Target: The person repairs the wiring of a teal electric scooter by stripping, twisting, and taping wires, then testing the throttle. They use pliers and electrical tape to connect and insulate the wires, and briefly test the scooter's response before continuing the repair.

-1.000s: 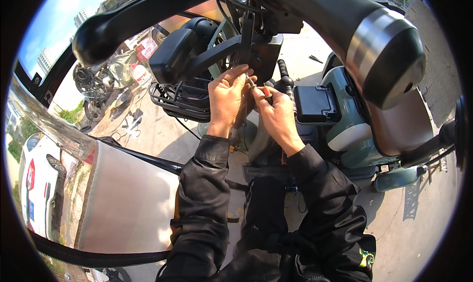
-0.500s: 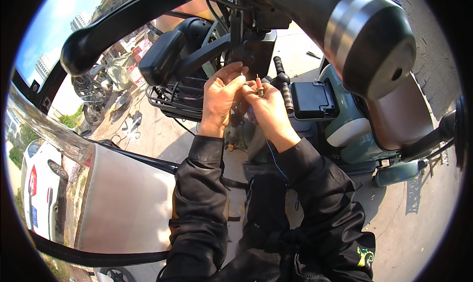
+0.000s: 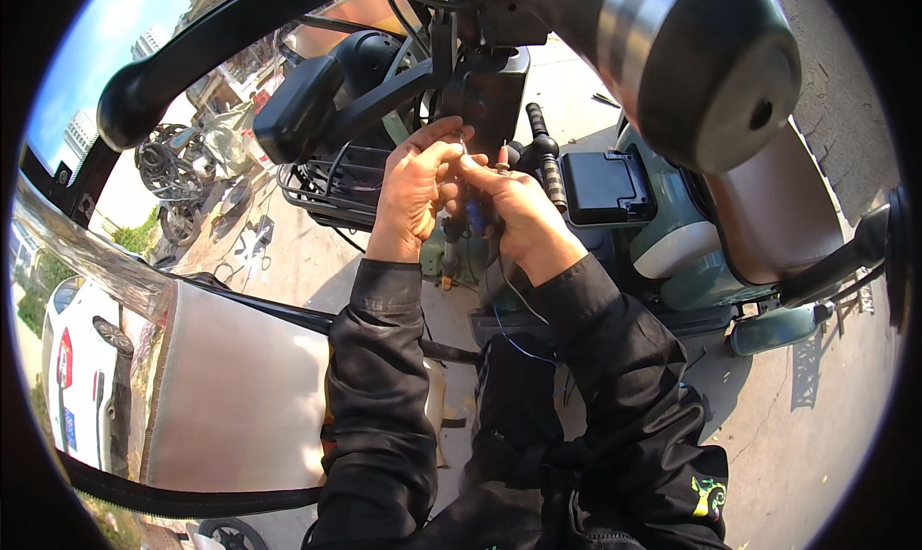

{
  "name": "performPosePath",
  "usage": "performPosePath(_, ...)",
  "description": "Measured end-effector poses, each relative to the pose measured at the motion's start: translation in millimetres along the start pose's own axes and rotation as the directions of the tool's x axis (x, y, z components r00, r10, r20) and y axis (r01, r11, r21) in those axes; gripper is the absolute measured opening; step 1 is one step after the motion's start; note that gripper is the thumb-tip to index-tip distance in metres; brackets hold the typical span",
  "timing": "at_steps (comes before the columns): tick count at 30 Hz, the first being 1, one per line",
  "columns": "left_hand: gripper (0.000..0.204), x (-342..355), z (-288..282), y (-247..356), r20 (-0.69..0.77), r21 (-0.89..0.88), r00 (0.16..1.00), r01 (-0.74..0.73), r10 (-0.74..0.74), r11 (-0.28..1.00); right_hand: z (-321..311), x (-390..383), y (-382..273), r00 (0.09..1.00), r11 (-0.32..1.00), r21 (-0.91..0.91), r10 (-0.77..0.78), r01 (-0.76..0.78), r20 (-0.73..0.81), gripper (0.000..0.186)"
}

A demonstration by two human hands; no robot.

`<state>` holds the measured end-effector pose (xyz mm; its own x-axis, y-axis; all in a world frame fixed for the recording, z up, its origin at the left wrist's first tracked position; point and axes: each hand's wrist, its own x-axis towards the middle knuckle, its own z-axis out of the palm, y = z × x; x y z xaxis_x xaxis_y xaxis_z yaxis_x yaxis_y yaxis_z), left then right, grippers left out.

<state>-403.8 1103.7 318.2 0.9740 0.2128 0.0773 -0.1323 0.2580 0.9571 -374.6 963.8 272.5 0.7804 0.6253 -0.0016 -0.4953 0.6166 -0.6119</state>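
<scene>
Both hands meet in the middle, below the dark stem of a handlebar. My left hand (image 3: 411, 193) is closed in a pinch at thumb and forefinger, on something small and thin that I cannot make out. Close beside it, my right hand (image 3: 528, 216) holds a red probe (image 3: 503, 156) with a thin metal point, which sticks up between its fingers. The two thumbs almost touch. From under the right hand a thin blue wire (image 3: 519, 346) loops down in front of my dark trousers. What lies inside both palms is hidden.
Overhead loom a large black handlebar grip (image 3: 715, 74) and a long black lever (image 3: 206, 55). A black rectangular housing (image 3: 300, 108) and a wire basket (image 3: 331, 190) stand left. At right is a green scooter with a brown seat (image 3: 773, 204). A pale padded panel (image 3: 240, 387) lies left.
My hands have shifted slightly left in the picture, and the left fingers have spread a little below the pinch. More of the hanging wire now shows. The view has moved slightly.
</scene>
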Motion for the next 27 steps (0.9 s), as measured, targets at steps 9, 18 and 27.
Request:
performPosePath(9, 0.035, -0.7, 4.9, -2.6, -0.002, 0.058, 0.998, -0.068, 0.069, 0.996, -3.0, -1.7, 3.8, 1.000, 0.996, 0.092, -0.003, 0.002, 0.016, 0.014)
performPosePath(18, 0.036, -0.3, 0.6, -4.2, 0.056, 0.056, 0.994, -0.092, 0.089, 0.994, -10.0, -1.1, -2.5, 0.997, 0.993, 0.107, 0.043, -0.050, 0.068, 0.011)
performPosePath(27, 0.042, 2.8, -3.1, -4.3, 0.080, 0.106, 0.992, -0.101, 0.093, 0.989, -7.8, -4.8, -5.2, 0.997, 0.999, -0.032, 0.030, -0.027, 0.069, 0.010)
